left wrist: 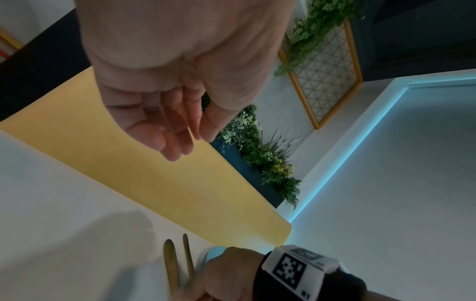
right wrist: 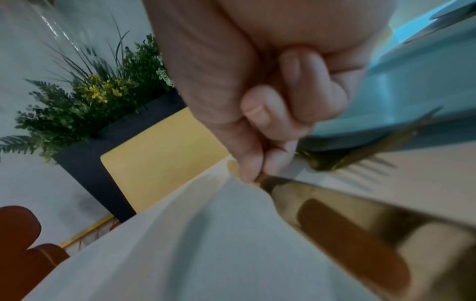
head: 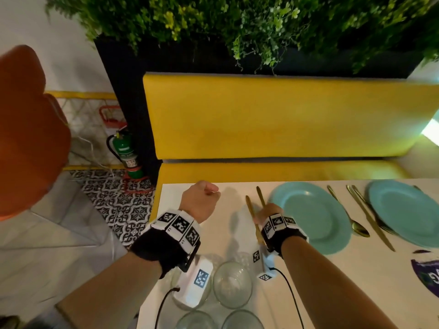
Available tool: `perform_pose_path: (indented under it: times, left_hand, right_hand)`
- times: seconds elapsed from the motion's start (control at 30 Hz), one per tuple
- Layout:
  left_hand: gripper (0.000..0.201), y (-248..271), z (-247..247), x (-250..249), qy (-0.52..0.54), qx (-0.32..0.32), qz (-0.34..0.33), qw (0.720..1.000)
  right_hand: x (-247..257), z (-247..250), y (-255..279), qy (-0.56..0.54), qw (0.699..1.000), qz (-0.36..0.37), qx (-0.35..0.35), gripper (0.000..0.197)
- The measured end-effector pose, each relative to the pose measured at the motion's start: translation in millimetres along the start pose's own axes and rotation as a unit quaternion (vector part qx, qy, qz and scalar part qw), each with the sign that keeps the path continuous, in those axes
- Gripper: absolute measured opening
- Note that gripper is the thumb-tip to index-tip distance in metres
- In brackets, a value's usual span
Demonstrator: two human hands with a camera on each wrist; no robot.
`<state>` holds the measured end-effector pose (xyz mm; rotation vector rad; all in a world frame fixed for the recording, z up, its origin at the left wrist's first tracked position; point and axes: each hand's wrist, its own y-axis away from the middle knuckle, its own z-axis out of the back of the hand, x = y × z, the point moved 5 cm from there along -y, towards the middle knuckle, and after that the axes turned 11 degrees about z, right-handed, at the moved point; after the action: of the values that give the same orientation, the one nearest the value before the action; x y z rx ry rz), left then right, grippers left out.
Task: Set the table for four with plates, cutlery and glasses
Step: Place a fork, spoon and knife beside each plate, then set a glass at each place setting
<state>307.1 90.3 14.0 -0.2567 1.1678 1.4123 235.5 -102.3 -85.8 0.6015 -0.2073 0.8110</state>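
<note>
My right hand pinches a gold knife between thumb and forefinger, low over the white table, just left of a teal plate. A gold fork runs under the same hand along the plate's edge; I cannot tell whether it is held. Both handles stick out beyond the knuckles. My left hand hovers over the table's far left corner, its fingers loosely curled round nothing. A second teal plate lies to the right, with a gold spoon and knife between the plates.
Several upturned clear glasses stand at the table's near edge under my forearms. A yellow bench runs along the far side, with a dark planter of greenery behind it. An orange chair and a green extinguisher are on the left.
</note>
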Motion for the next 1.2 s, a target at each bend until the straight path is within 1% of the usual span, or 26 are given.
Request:
perform_pose_path:
  times: [0.03,0.1,0.13,0.2,0.27,0.3,0.33,0.37,0.43,0.47,0.53,0.57,0.63,0.73,0.77,0.8,0.87,0.97,1.0,1.03,1.1,1.2]
  left_hand:
    - [0.002,-1.9,-0.9,0.3,-0.003,-0.001,0.002,1.000]
    - [0.003,-5.4,-2.7,0.6,-0.004,-0.002,0.006,1.000]
    - [0.005,-7.0,-3.9,0.8,-0.004,-0.002,0.007,1.000]
    - [0.008,-10.1,-6.2,0.9,-0.007,-0.003,0.010,1.000]
    - [0.008,-12.1,-8.1,0.4,-0.008,-0.004,0.012,1.000]
    - [0.006,-13.0,-8.8,-0.3,-0.010,-0.004,0.014,1.000]
    - [0.004,-13.6,-9.6,-0.9,-0.011,-0.004,0.014,1.000]
    - [0.006,-14.5,-10.4,-1.3,-0.012,-0.005,0.013,1.000]
    - [0.014,-15.7,-11.9,-0.9,-0.013,-0.006,0.014,1.000]
    - [0.014,-15.6,-12.3,-0.6,-0.013,-0.005,0.014,1.000]
    - [0.008,-15.1,-12.4,1.0,-0.008,-0.004,0.017,1.000]
    - [0.006,-15.3,-12.1,1.9,-0.004,-0.004,0.018,1.000]
    - [0.005,-15.8,-11.0,3.0,-0.007,-0.006,0.019,1.000]
    - [0.005,-16.4,-9.3,3.8,-0.010,-0.010,0.020,1.000]
    - [0.005,-16.5,-8.8,4.2,-0.010,-0.010,0.021,1.000]
    - [0.005,-16.4,-8.5,4.6,-0.011,-0.011,0.021,1.000]
    - [0.005,-16.3,-8.1,5.6,-0.009,-0.013,0.023,1.000]
    - [0.006,-14.7,-7.3,6.7,-0.005,-0.015,0.025,1.000]
    - [0.005,-13.9,-6.8,7.3,-0.003,-0.016,0.026,1.000]
    - [0.006,-12.6,-6.0,8.2,-0.003,-0.018,0.026,1.000]
    - [0.006,-9.3,-4.4,9.6,-0.002,-0.019,0.025,0.999]
    - [0.007,-2.3,-2.7,9.1,0.009,-0.018,0.018,1.000]
  right_hand:
    - [0.3,-1.9,-1.2,-0.026,1.000,-0.011,0.010,0.042]
    - [-0.3,-3.0,-4.2,-0.077,0.997,-0.024,0.007,0.040]
    - [0.8,-2.6,-4.9,-0.068,0.997,-0.032,0.003,0.039]
    - [2.5,-4.0,-9.4,-0.011,0.999,-0.028,-0.017,0.037]
    - [7.1,-5.5,-13.8,-0.008,0.999,0.001,-0.042,0.042]
    - [8.8,-4.2,-14.0,0.007,0.999,0.005,-0.044,0.045]
    - [8.7,-2.8,-17.3,0.009,0.999,-0.008,-0.040,0.045]
    - [7.6,-3.2,-19.8,0.014,1.000,-0.015,-0.022,0.042]
    - [8.6,-1.3,-25.0,0.026,0.999,-0.019,-0.022,0.037]
    - [8.8,0.1,-27.9,0.031,0.999,-0.016,-0.024,0.034]
    - [10.9,2.9,-26.6,0.004,0.999,-0.022,-0.034,0.030]
    - [11.3,3.1,-26.7,0.009,0.999,-0.020,-0.034,0.029]
    - [13.0,7.8,-24.1,0.023,0.998,-0.004,-0.059,0.029]
    - [11.5,11.2,-26.1,-0.064,0.994,-0.017,-0.091,0.035]
    - [10.7,11.0,-27.4,-0.076,0.993,-0.031,-0.089,0.035]
    - [11.3,12.7,-26.9,-0.075,0.993,-0.028,-0.090,0.034]
    - [12.2,15.4,-27.7,-0.046,0.994,-0.003,-0.097,0.032]
    - [5.7,10.3,-33.5,-0.014,0.998,0.001,-0.065,0.031]
    - [1.9,8.0,-36.6,-0.027,0.998,-0.010,-0.061,0.033]
    - [1.3,7.3,-36.3,-0.017,0.999,-0.006,-0.045,0.035]
    - [1.0,8.2,-35.4,0.024,0.999,0.011,-0.047,0.037]
    - [0.8,19.6,-21.7,-0.036,0.997,-0.012,-0.063,0.036]
